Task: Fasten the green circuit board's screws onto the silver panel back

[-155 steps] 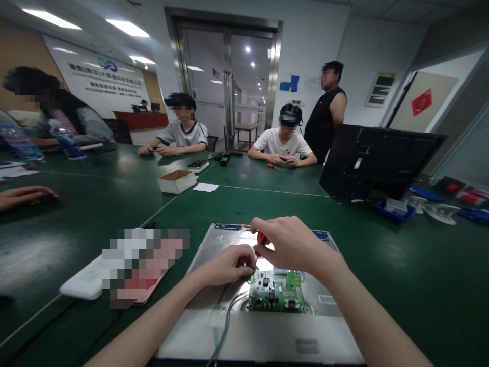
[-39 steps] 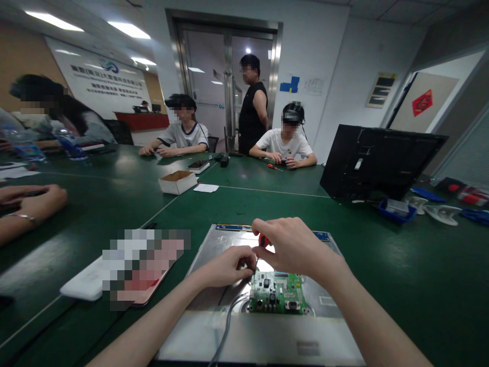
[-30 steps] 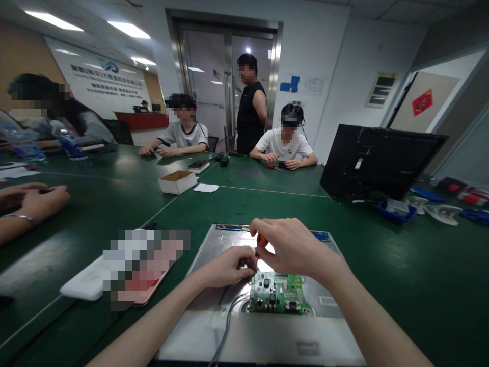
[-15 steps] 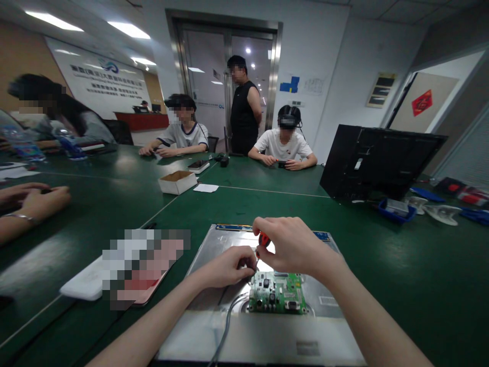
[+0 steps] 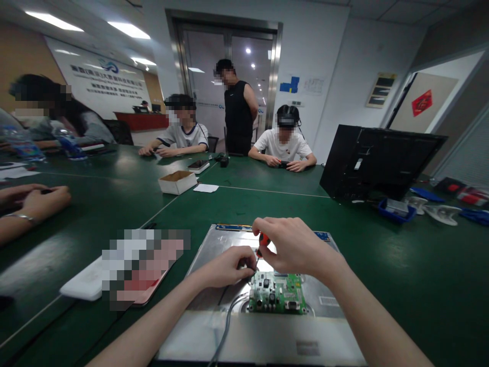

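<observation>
A red-and-black screwdriver [image 5: 263,239] points down at the upper left corner of a green circuit board [image 5: 278,294]. My right hand [image 5: 296,244] is closed around its handle from above. Beside the thin shaft, my left hand [image 5: 233,266] is closed, thumb and fingers bent together at the board's corner; what they pinch there is hidden. The board lies on a flat silver metal panel [image 5: 202,331]. Grey cables [image 5: 228,326] run from the board's left side toward the front edge.
A white power bank [image 5: 82,283] and a pink phone [image 5: 147,288], partly blurred, lie left of the panel. Farther off are a white open box [image 5: 178,182], a black monitor [image 5: 378,163] and a blue tray [image 5: 397,210]. Co-workers sit around the green table [image 5: 412,285]; another person stands behind.
The screwdriver handle has turned slightly in my right hand, and both hands stay in place. The standing person in the back has shifted a little to the left.
</observation>
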Demonstrator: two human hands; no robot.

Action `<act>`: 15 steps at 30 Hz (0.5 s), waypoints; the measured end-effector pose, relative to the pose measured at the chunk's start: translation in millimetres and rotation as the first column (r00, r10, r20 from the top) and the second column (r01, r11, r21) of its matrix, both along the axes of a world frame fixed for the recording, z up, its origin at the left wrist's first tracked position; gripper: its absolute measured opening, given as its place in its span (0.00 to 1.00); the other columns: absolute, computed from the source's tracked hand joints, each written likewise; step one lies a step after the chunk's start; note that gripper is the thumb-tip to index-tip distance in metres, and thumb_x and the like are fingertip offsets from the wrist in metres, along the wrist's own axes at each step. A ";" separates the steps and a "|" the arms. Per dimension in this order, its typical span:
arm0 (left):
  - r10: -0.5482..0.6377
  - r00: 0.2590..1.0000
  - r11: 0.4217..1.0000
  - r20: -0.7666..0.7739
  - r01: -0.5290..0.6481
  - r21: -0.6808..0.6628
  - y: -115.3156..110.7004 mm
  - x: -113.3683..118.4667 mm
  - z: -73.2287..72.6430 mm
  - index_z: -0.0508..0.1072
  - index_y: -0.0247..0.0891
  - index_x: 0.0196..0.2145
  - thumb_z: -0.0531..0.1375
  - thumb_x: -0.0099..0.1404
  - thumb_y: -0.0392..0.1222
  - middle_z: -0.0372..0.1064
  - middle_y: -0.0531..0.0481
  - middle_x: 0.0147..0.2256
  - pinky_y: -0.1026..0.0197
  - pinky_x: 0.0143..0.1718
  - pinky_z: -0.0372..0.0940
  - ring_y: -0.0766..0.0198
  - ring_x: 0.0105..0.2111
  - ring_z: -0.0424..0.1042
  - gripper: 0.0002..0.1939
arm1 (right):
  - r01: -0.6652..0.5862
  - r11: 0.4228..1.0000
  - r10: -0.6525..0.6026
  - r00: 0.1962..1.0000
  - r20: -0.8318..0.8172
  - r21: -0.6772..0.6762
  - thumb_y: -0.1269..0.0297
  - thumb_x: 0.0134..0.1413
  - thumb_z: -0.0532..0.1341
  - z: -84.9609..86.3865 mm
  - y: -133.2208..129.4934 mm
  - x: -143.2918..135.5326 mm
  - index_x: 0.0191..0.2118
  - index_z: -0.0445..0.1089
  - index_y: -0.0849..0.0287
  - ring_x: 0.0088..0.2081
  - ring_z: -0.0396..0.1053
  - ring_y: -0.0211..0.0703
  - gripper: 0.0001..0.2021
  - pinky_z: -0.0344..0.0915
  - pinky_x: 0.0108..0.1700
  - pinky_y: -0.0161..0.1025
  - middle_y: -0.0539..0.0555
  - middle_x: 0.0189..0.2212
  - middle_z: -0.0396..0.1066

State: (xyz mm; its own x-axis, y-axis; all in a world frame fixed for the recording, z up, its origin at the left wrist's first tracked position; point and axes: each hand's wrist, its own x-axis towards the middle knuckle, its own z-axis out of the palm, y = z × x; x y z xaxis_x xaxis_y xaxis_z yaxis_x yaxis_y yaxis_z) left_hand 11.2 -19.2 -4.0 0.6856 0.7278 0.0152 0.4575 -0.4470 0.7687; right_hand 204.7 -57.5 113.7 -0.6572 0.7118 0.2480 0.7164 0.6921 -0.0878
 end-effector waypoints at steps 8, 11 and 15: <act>0.012 1.000 1.000 -0.005 -0.012 -0.002 -3.4 1.6 4.4 0.69 0.36 0.31 0.56 0.55 0.33 0.65 0.54 0.28 0.63 0.31 0.58 0.64 0.29 0.64 0.05 | 0.062 0.997 -0.064 0.997 0.037 0.050 0.60 0.59 0.57 -3.8 5.3 -1.7 0.39 0.65 0.56 0.26 0.67 0.38 0.06 0.42 0.24 0.35 0.49 0.27 0.73; 0.015 1.000 1.000 0.008 -0.015 0.003 -2.5 0.7 2.1 0.70 0.36 0.33 0.57 0.55 0.33 0.66 0.53 0.29 0.63 0.32 0.59 0.64 0.29 0.64 0.07 | 0.028 1.000 -0.028 1.000 -0.010 0.004 0.66 0.54 0.58 -3.9 5.5 -1.1 0.42 0.63 0.56 0.29 0.68 0.38 0.09 0.43 0.26 0.35 0.49 0.31 0.74; -0.006 1.000 1.000 0.017 0.006 -0.003 -0.6 -0.4 -1.7 0.69 0.36 0.34 0.56 0.55 0.33 0.67 0.53 0.30 0.63 0.32 0.59 0.63 0.30 0.64 0.07 | 0.007 1.000 -0.007 1.000 -0.008 -0.011 0.68 0.50 0.58 -2.2 3.7 -0.4 0.42 0.62 0.57 0.29 0.67 0.38 0.11 0.45 0.26 0.36 0.50 0.33 0.73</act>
